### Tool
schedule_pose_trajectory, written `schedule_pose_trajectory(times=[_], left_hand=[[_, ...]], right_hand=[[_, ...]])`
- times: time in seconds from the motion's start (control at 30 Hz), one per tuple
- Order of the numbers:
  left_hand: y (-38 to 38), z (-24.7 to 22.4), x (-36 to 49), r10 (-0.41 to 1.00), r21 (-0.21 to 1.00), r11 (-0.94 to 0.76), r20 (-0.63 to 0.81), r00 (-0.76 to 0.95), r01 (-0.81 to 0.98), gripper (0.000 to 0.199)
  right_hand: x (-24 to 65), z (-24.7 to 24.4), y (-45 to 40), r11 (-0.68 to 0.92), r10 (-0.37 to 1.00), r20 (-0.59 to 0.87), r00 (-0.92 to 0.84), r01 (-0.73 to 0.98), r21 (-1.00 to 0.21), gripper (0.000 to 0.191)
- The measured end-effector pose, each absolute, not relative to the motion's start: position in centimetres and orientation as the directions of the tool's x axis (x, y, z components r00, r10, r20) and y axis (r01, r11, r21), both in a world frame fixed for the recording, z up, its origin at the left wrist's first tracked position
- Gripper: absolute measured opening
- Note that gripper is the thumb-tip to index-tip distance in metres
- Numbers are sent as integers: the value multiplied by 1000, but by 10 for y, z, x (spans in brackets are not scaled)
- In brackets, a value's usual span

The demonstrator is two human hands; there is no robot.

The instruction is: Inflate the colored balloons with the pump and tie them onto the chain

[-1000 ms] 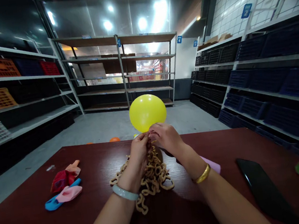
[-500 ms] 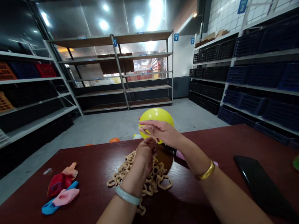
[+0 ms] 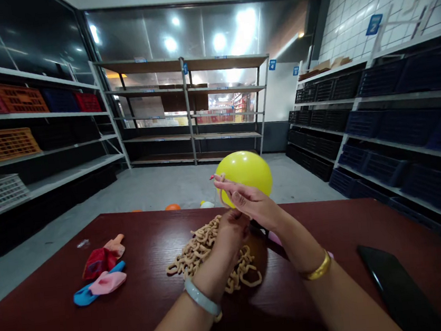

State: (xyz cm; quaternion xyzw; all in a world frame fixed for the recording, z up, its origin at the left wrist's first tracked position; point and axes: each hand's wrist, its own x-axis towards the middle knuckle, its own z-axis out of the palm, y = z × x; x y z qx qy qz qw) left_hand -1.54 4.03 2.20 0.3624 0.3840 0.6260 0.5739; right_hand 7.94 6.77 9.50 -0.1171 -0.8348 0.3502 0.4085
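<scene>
Over a heap of tan chain on the table, my two hands work close together. My left hand, with a pale bangle at the wrist, is closed in a pinch; what it grips is hidden by its own fingers. My right hand, wearing a gold bangle, reaches across just above it. Its fingers are long and held together, with the thumb pressed against them and a short curved length of tan chain at the fingertips. Behind them, partly covered by my right hand, is a blown-up yellow balloon.
Flat balloons lie at the left: red, blue and pink. A black slab rests on the right of the dark red table. Shelves with crates line both sides; a shelving rack stands behind.
The view has shifted, so the whole scene sits further right. My hands stay together over the chain; a curved tan length now shows more plainly at my right fingertips.
</scene>
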Motion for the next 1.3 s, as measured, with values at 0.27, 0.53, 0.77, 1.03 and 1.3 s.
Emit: schedule_pose_trajectory(times=[0.27, 0.53, 0.77, 1.03, 1.3], left_hand=[[29, 9, 18, 995, 909, -66, 28, -98, -410, 29], [25, 15, 22, 998, 867, -13, -22, -64, -498, 32], [29, 33, -3, 997, 796, -81, 74, -37, -600, 23], [26, 65, -46, 988, 787, -150, 94, -124, -598, 15], [21, 68, -45, 998, 611, 43, 17, 68, -790, 18]], right_hand=[[77, 91, 68, 849, 513, 497, -700, 329, -413, 27], [79, 95, 58, 789, 570, 502, -651, 604, -113, 23], [91, 121, 33, 856, 501, 637, -585, 226, -465, 21], [97, 73, 77, 346, 698, 63, -713, 259, -902, 22], [47, 32, 90, 61, 746, 152, -649, -160, -985, 33]])
